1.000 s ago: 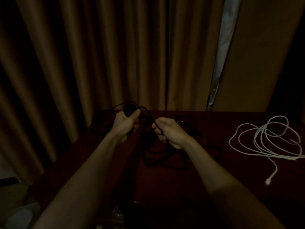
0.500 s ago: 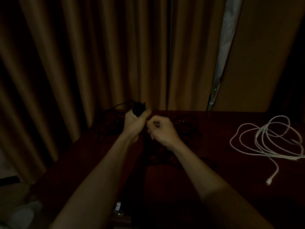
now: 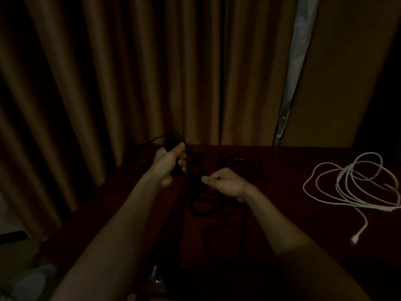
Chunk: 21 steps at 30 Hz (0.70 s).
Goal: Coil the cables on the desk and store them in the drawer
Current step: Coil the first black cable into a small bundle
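The dark desk [image 3: 303, 168] holds the loose white cable [image 3: 347, 187] well right of the right hand, and the black cable [image 3: 206, 207] lies tangled under and between both hands. The left hand [image 3: 169, 165] grips a gathered bunch of it. The right hand [image 3: 226, 184] curls just beside, but the dim light hides whether it pinches a strand, so it should probably feed even loops into that grip.

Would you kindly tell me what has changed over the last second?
The right hand met the left hand, then drew back down and rightward, apparently pinching a strand of the black cable. The left hand keeps its grip on that cable. The white cable lies unmoved on the desk.
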Tool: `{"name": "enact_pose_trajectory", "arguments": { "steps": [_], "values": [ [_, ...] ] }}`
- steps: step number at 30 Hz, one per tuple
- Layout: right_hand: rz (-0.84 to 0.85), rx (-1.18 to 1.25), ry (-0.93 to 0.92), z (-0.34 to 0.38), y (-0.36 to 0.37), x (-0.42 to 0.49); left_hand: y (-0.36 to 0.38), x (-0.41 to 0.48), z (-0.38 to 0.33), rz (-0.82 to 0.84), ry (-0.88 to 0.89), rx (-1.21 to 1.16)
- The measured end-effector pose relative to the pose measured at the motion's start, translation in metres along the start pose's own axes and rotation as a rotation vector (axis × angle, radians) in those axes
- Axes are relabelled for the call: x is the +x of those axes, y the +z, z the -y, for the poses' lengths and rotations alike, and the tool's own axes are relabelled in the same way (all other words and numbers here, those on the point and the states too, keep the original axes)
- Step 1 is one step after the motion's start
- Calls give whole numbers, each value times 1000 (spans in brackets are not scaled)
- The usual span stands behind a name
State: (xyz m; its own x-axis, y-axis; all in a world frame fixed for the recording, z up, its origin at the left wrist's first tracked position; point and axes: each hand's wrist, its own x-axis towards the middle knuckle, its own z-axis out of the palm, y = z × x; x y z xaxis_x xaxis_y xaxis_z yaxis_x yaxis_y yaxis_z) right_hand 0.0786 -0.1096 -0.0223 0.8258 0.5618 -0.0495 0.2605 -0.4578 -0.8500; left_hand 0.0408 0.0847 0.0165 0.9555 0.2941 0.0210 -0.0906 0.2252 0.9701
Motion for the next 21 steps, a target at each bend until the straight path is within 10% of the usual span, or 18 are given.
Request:
{"name": "enact_pose_trajectory", "arguments": {
  "steps": [14, 21],
  "values": [
    [-24, -32, -102, 32, -18, 2, 9, -4, 23, 414, 25, 482],
    [-221, 154, -140, 26, -15, 6, 10, -7, 26, 302, 129, 574]
  ]
}}
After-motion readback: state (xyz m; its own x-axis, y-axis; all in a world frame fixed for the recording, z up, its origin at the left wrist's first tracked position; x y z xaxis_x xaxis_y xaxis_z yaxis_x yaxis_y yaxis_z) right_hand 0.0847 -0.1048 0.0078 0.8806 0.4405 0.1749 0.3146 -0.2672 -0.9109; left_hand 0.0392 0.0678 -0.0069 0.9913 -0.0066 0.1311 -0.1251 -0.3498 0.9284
